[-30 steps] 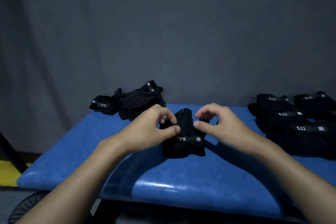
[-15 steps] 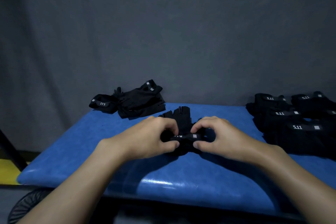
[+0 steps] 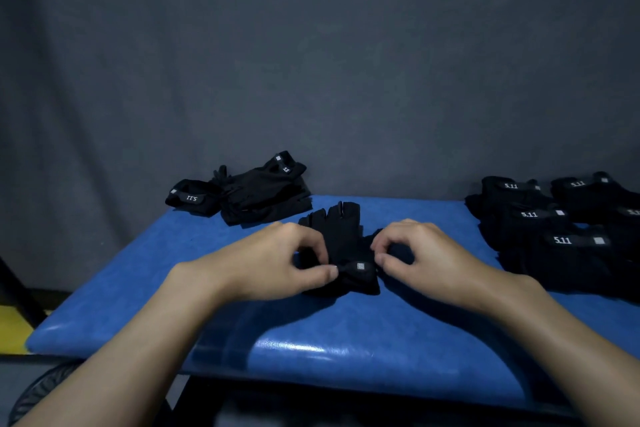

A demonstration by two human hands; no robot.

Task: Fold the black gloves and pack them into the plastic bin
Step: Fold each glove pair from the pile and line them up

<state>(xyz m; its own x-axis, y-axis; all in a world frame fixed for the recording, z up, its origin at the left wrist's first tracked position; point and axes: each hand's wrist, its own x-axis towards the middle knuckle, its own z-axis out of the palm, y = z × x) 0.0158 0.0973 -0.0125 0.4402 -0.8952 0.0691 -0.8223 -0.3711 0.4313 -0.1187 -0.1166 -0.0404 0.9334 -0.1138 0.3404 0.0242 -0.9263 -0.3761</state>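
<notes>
A black glove lies in the middle of the blue padded table, fingers pointing away from me, cuff strap with a small grey tag toward me. My left hand pinches the cuff at its left side between thumb and fingers. My right hand pinches the glove's right side, next to the tag. An unfolded heap of black gloves sits at the table's far left. Several folded gloves marked 5.11 lie in rows at the right. No plastic bin is in view.
A grey wall stands right behind the table. Left of the table a dark slanted leg and a yellow floor strip show. A round dark object sits low at the bottom left.
Both hands slid toward me from the glove's middle to its cuff strap, then drew slightly apart, exposing the grey tag between them. The glove stays in place on the table.
</notes>
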